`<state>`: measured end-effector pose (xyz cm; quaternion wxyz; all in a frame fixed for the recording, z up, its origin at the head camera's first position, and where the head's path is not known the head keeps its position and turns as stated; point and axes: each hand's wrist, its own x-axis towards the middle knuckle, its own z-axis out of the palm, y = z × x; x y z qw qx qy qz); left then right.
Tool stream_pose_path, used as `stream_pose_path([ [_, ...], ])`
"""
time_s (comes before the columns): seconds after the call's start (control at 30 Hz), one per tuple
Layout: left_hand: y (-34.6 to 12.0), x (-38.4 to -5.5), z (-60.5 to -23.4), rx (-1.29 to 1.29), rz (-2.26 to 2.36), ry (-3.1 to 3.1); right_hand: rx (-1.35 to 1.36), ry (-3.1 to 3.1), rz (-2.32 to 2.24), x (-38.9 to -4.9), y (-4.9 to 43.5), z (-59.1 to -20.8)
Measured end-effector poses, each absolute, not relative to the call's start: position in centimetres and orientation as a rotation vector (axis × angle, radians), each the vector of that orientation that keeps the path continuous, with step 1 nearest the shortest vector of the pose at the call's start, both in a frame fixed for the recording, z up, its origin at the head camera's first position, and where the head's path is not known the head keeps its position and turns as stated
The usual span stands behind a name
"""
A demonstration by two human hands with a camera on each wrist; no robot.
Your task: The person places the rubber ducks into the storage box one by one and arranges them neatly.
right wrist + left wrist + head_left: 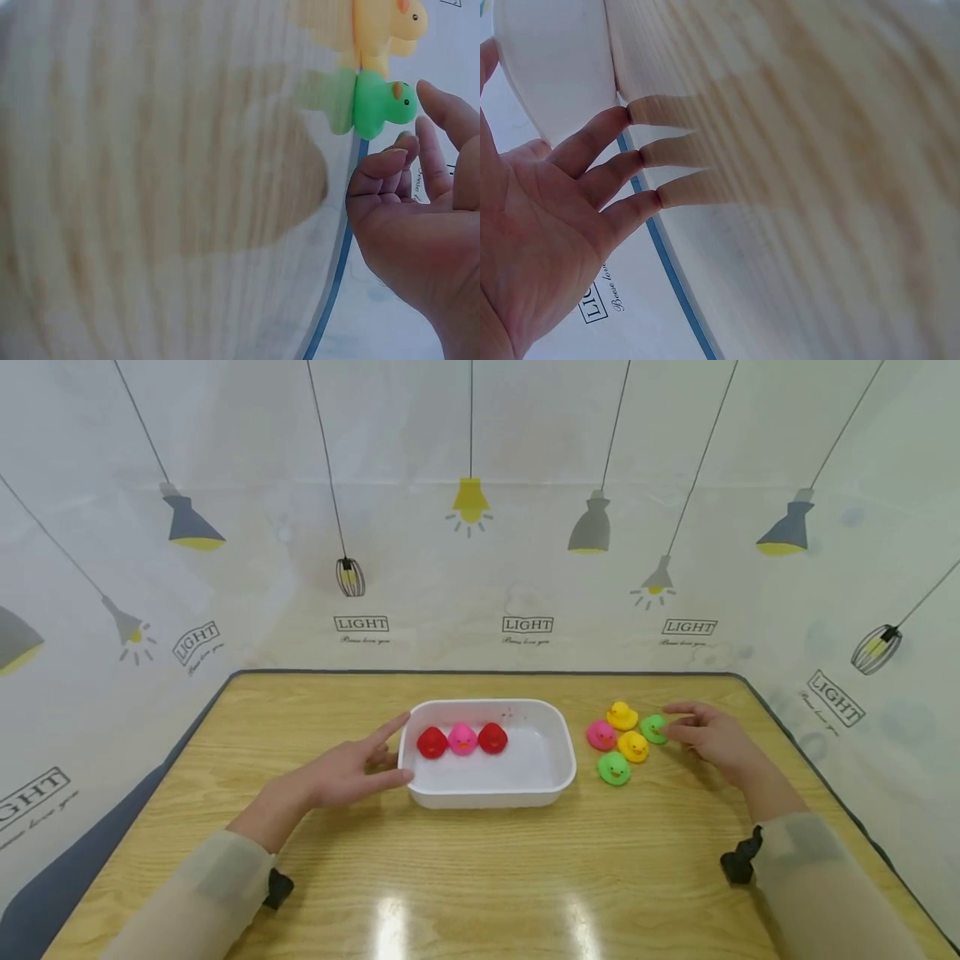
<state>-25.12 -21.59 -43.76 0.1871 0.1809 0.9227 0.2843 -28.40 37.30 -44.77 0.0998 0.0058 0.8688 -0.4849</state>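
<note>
A white plastic tub (525,777) holds two red rubber ducks (492,738) and a pink one (462,739) in a row on its left side. At the tub's left end is my left hand (348,772), thumb and index finger spread along the rim. Its other fingertips (646,202) rest on the table in the left wrist view. My right hand (708,739) reaches to a green rubber duck (654,729) on the table. In the right wrist view, thumb and index finger stand apart close to that duck's head (405,102), with the other fingers bent.
Beside that green duck sit two yellow ducks (633,747), a pink duck (602,735) and another green duck (615,769). All rest on a wooden table (480,877). A lamp-printed cloth (420,527) rises behind and along both sides.
</note>
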Motion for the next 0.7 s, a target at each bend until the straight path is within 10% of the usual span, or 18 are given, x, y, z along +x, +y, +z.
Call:
stream_pose_path([
  [0.7,-21.5,-25.1,-43.5,0.519,0.789,2.597,0.1,2.577,-1.327,-29.2,37.6,-46.0],
])
